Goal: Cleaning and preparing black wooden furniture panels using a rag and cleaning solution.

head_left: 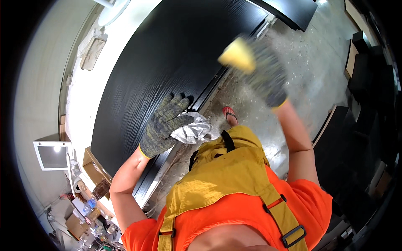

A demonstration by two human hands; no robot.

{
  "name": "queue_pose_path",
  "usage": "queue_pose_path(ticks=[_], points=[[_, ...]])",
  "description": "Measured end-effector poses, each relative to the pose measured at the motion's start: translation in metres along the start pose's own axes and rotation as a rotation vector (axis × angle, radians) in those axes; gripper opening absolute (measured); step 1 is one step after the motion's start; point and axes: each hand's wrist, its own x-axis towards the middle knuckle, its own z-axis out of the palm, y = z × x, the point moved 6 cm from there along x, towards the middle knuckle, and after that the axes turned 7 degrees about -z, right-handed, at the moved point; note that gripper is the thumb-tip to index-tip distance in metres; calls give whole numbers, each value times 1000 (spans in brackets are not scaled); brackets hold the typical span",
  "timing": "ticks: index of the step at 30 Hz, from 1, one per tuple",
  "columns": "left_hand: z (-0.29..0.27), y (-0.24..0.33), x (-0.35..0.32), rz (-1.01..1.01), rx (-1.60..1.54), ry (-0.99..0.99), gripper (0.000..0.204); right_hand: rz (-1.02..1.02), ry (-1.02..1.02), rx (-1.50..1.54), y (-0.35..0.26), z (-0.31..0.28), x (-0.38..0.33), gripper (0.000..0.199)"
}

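Observation:
My left hand (164,125), in a grey knit glove, presses flat on the edge of a large black wood-grain panel (167,62) and grips a crumpled white cloth (194,129) under its thumb side. My right hand (264,75), also gloved, is raised over the panel's near edge and is blurred by motion. It holds a yellow block, perhaps a sponge (238,55). I wear an orange shirt and a mustard apron (226,175).
The panel lies on a white workbench (88,96). A concrete floor (310,62) runs to the right, with stacked dark panels (368,83) along it. A small monitor (53,154) and cluttered supplies (90,209) sit at lower left. A sandalled foot (229,113) shows below.

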Motion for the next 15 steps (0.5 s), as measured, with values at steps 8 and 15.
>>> queue_pose_path(ticks=[8,15], points=[[1,1,-2,-49,38,19,45,34,-172,-242,24,17,13,61],[3,-2,80,-5,77,103,58,371,282,-192,196,-56,0,53]])
